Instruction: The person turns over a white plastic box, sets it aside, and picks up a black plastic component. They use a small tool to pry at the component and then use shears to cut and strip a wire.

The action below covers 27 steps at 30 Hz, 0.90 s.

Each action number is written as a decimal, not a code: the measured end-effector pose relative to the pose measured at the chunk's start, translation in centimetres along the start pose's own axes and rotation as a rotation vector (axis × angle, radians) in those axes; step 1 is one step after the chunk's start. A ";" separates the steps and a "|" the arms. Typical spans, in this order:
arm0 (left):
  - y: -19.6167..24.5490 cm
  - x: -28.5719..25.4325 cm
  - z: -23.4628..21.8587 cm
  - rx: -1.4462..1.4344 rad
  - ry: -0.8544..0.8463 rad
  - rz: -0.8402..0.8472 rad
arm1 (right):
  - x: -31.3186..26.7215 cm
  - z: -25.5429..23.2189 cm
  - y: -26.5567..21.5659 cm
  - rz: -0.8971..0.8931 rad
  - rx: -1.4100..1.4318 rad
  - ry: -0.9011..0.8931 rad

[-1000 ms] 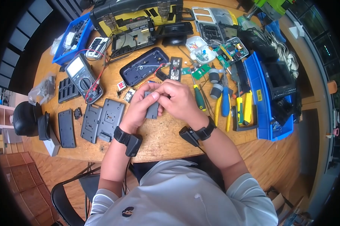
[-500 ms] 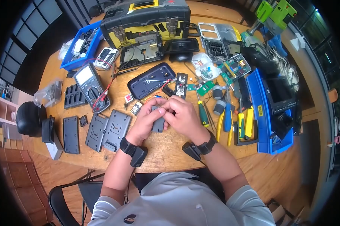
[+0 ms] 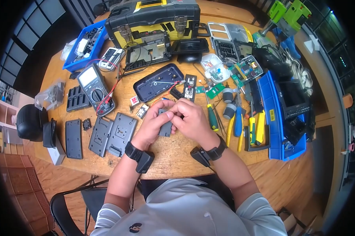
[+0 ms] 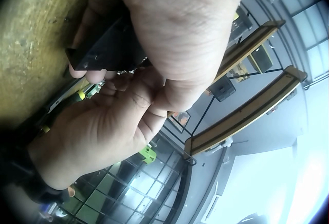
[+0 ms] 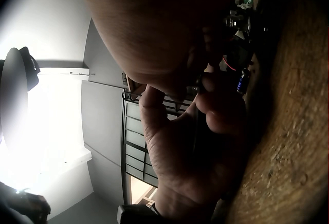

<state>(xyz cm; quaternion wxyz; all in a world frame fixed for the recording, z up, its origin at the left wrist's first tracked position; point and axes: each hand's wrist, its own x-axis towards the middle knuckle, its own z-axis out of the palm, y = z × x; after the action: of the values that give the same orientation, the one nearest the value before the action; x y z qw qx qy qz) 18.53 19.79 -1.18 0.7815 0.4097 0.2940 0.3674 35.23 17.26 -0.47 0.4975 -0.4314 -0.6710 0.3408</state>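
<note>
In the head view, my left hand (image 3: 150, 126) grips a flat, dark grey plastic piece (image 3: 165, 130) above the table's near part. The thumb lies along its upper face and the fingers curl underneath. My right hand (image 3: 190, 121) meets it at the far end, curled fingers and thumb pinching there, close against the left thumb. From the left wrist, the plastic piece (image 4: 105, 47) looks nearly black, with a straight edge and small holes. What the right fingertips cover is hidden. The right wrist view is dark; the left hand (image 5: 180, 165) shows below the right one.
Left of the hands lie hinged grey plates (image 3: 113, 134), a dark cover (image 3: 74, 138) and a multimeter (image 3: 95, 91). Ahead are a dark casing (image 3: 158, 82) and a toolbox (image 3: 153, 23). To the right are a green-handled screwdriver (image 3: 212, 118), yellow-handled pliers (image 3: 229, 131) and a blue bin (image 3: 274, 118).
The head view has tilted, so the table and hands sit lower in the picture and a little to the right. Both hands keep their hold on the plastic piece, with barely any finger movement.
</note>
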 end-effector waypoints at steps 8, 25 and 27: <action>0.2 -0.1 0.2 -0.002 0.000 0.000 | 0.0 0.1 0.0 0.067 0.034 0.021; 0.1 0.0 0.1 0.016 -0.004 0.012 | 0.1 -0.2 0.1 -0.003 -0.037 0.032; 0.1 0.0 0.1 0.017 -0.013 0.016 | 0.1 -0.2 -0.3 0.001 -0.032 0.033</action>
<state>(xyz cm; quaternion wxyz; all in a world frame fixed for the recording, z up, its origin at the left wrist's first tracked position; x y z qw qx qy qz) 18.56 19.76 -1.00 0.7769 0.4210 0.2890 0.3684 35.37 17.26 -0.09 0.5014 -0.4453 -0.6679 0.3229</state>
